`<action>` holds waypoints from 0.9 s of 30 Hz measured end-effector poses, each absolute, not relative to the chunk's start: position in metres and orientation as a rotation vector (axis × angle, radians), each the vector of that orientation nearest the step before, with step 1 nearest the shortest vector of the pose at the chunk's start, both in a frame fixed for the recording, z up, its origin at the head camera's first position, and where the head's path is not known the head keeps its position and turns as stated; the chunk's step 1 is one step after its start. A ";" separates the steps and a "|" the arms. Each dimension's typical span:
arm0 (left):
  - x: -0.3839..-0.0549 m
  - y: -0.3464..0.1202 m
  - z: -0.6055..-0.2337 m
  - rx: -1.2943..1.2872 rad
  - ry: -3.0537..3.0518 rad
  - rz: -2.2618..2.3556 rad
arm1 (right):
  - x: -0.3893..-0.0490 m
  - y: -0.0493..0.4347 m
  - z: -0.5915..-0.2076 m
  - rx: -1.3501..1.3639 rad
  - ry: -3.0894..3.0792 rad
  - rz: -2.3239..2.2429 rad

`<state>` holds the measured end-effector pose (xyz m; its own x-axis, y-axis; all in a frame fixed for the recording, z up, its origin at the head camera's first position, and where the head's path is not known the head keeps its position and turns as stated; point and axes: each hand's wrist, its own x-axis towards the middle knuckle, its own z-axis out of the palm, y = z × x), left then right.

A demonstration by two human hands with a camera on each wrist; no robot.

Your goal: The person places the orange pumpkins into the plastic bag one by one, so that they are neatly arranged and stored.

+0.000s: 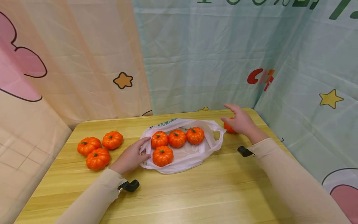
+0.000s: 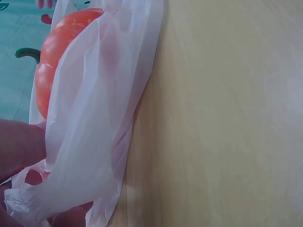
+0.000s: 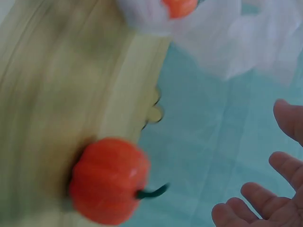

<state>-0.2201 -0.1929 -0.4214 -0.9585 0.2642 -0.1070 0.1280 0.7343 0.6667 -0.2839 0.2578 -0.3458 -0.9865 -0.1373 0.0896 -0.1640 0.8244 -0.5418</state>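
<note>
A white plastic bag (image 1: 183, 168) lies spread on the table with its mouth facing up. Several small orange pumpkins (image 1: 177, 138) with green stems sit inside it. My left hand (image 1: 130, 157) grips the bag's left edge; in the left wrist view, thumb and fingers close on the crumpled film (image 2: 90, 137) beside one pumpkin (image 2: 49, 61). Out to the right of the bag, my right hand (image 1: 242, 123) hovers with spread fingers over a lone pumpkin (image 1: 228, 127), partly hiding it. The right wrist view has that pumpkin (image 3: 111, 182) apart from the fingers.
Three more pumpkins (image 1: 96, 159) stand grouped at the table's left side. The wooden table (image 1: 193, 199) ends at a printed cloth backdrop (image 1: 195, 71), which also rises along the right side. A bag handle loop (image 1: 219, 137) sticks out toward the right hand.
</note>
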 end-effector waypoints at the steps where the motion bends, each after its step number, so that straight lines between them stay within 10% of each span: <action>1: -0.220 -0.193 -0.421 0.314 2.741 1.033 | -0.287 0.264 -0.349 0.231 -2.970 0.880; 27: -0.220 -0.192 -0.421 0.313 2.742 1.024 | -0.311 0.320 -0.424 0.090 -3.076 0.953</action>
<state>-0.2198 -0.1922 -0.4213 -0.9581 0.2646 -0.1095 0.1281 0.7381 0.6625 -0.3107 0.3204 -0.4243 -0.9952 -0.0770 -0.0600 -0.0296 0.8237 -0.5662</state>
